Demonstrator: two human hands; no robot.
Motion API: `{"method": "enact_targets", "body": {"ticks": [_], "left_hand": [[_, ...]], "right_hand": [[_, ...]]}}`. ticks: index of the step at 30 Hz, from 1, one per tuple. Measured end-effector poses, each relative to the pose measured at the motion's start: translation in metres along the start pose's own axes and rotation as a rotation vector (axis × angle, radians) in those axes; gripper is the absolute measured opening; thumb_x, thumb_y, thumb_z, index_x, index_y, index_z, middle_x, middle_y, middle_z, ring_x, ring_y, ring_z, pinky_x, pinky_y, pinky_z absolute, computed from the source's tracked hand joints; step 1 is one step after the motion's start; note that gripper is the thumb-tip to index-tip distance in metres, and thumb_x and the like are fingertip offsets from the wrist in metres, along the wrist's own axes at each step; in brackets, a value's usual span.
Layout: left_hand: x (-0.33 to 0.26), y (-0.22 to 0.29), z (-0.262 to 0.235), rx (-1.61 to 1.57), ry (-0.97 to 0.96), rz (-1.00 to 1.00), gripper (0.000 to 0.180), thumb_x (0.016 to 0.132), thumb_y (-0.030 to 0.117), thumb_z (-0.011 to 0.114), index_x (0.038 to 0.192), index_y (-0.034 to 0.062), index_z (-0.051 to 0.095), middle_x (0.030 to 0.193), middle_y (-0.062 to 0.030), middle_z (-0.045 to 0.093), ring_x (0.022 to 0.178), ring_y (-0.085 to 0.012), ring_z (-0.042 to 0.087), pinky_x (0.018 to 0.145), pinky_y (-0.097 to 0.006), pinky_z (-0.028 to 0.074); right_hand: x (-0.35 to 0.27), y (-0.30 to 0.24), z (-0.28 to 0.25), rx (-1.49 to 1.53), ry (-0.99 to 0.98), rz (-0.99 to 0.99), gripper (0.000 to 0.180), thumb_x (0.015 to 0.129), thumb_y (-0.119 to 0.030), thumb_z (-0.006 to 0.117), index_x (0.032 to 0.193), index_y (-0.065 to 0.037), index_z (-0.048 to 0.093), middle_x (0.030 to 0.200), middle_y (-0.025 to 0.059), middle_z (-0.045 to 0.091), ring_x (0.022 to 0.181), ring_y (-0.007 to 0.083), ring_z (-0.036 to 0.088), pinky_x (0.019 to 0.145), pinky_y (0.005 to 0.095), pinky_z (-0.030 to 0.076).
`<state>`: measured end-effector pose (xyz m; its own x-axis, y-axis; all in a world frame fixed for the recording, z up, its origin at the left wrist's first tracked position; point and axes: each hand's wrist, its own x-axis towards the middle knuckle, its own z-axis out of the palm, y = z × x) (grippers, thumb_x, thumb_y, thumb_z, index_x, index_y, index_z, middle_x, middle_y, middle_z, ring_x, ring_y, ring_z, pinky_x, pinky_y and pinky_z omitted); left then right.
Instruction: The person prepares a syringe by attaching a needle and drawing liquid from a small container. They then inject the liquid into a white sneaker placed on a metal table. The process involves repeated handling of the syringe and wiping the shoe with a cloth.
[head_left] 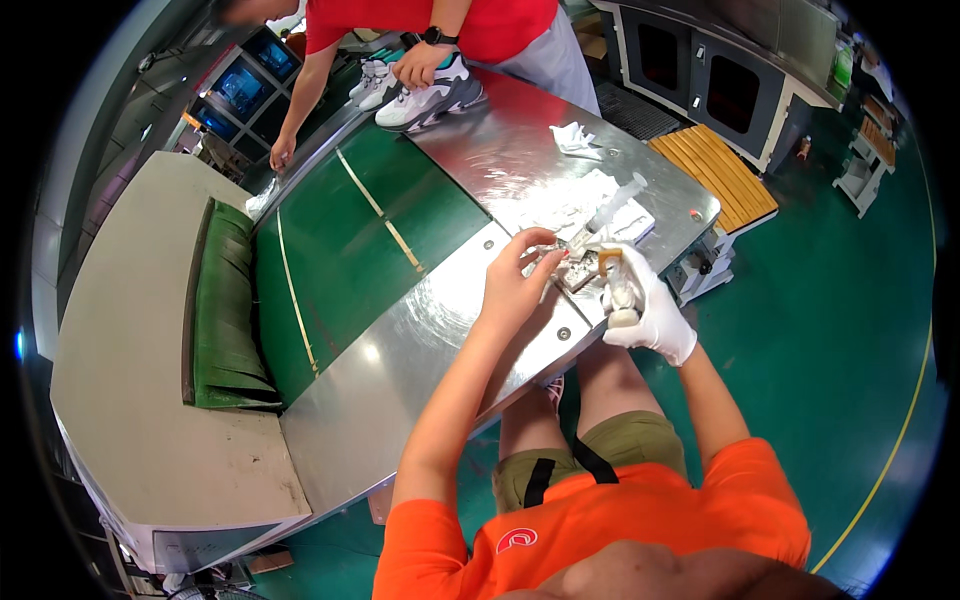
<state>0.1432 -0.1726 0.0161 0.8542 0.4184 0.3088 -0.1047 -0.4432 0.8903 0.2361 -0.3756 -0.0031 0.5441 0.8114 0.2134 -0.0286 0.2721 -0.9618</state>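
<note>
My right hand [655, 315], in its white glove, is curled around a pale piece [624, 318], held up just past the near edge of the metal desk [390, 385]; an orange-brown part [609, 262] shows at its top. My bare left hand [515, 280] has thumb and forefinger bent toward each other, near the lower end of a syringe [617, 204]; whether they pinch anything, I can't tell. Between my hands sits a small tray [580, 274] with dark specks, and white paper [592, 193] lies beyond it.

I'd judge the work in hand to be under way, not finished: the piece is off the desk and in my grip. What has been done to it, and how much is left, is too small to make out. Across the green belt [350, 225], a co-worker's hand [418, 64] rests on a white-and-grey shoe [425, 104].
</note>
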Motion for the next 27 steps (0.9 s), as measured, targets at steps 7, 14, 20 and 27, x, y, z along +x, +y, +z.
{"method": "enact_targets", "body": {"ticks": [7, 14, 20, 27], "left_hand": [[0.001, 0.009, -0.002, 0.213, -0.002, 0.110, 0.024, 0.091, 0.011, 0.066, 0.114, 0.0023, 0.063, 0.114, -0.0072, 0.066, 0.108, -0.0156, 0.062, 0.094, -0.034, 0.051], [0.028, 0.024, -0.015, 0.333, -0.049, 0.178, 0.036, 0.088, 0.018, 0.070, 0.121, 0.0045, 0.063, 0.119, -0.0107, 0.065, 0.108, -0.0195, 0.062, 0.091, -0.034, 0.051], [0.034, 0.017, 0.003, 0.507, -0.218, 0.188, 0.036, 0.083, 0.024, 0.075, 0.112, 0.0053, 0.067, 0.106, -0.0112, 0.067, 0.093, -0.0224, 0.064, 0.077, -0.033, 0.051], [0.019, 0.006, 0.002, 0.088, -0.027, -0.055, 0.020, 0.092, 0.016, 0.067, 0.102, 0.0001, 0.063, 0.093, -0.0078, 0.071, 0.085, -0.0131, 0.067, 0.076, -0.028, 0.051]], "right_hand": [[-0.005, -0.003, 0.002, -0.076, -0.031, -0.038, 0.105, 0.056, -0.010, 0.087, 0.146, -0.003, 0.033, 0.137, 0.0108, 0.047, 0.128, 0.0194, 0.045, 0.110, 0.0332, 0.034], [-0.007, 0.003, -0.002, -0.190, 0.015, -0.093, 0.101, 0.056, -0.015, 0.087, 0.143, -0.002, 0.037, 0.131, 0.0126, 0.053, 0.123, 0.0207, 0.050, 0.106, 0.0332, 0.038], [0.001, 0.002, -0.002, -0.158, 0.011, -0.026, 0.103, 0.055, -0.013, 0.086, 0.144, -0.001, 0.035, 0.133, 0.0133, 0.052, 0.124, 0.0223, 0.050, 0.107, 0.0335, 0.037], [0.001, -0.002, 0.002, -0.324, 0.044, -0.072, 0.098, 0.056, -0.020, 0.088, 0.140, -0.004, 0.041, 0.121, 0.0154, 0.060, 0.112, 0.0248, 0.059, 0.099, 0.0335, 0.044]]}}
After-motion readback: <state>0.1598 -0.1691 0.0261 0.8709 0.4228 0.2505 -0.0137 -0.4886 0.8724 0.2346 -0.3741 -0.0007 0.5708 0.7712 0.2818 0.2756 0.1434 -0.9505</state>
